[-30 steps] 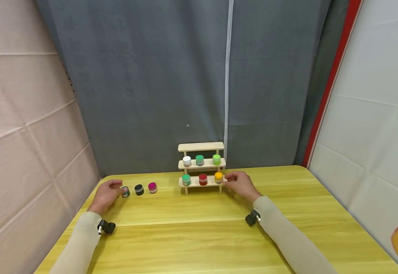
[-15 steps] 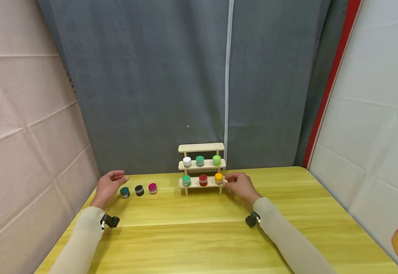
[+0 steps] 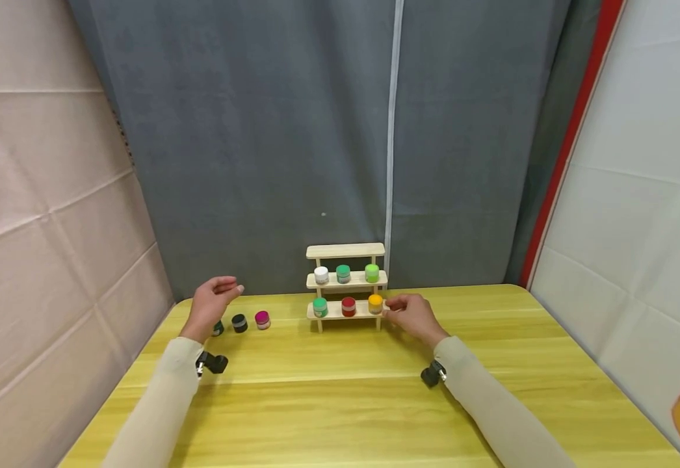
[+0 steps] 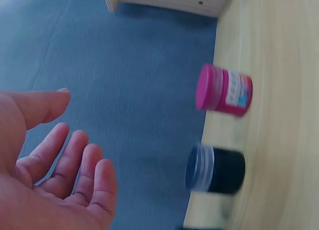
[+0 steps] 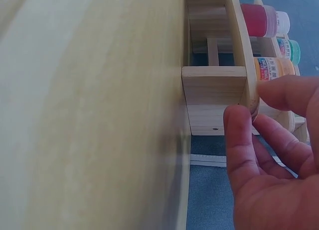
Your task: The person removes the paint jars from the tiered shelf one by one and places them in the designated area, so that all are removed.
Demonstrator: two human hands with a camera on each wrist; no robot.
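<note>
My left hand (image 3: 211,308) is raised above the left of the table with nothing in it, its fingers loosely spread and thumb apart in the left wrist view. Below it, a dark teal paint jar is partly hidden by the hand in the head view. Beside that stand a black paint jar (image 3: 239,323) and a magenta paint jar (image 4: 224,90). My right hand (image 3: 415,318) pinches the right end of the lowest shelf of a wooden tiered rack (image 5: 214,85) between thumb and fingers. Close to that thumb sits an orange-yellow paint jar (image 3: 375,303).
On the lowest shelf are also a red jar (image 3: 348,307) and a green jar (image 3: 320,307). The middle shelf holds a white jar (image 3: 321,275), another green jar (image 3: 342,273) and a lime jar (image 3: 372,273). A grey curtain (image 3: 258,162) hangs behind the table (image 3: 316,416).
My left hand has let go of the dark teal jar, lifted, and moved away to the right above the jars. The right hand stays at the rack's end.
</note>
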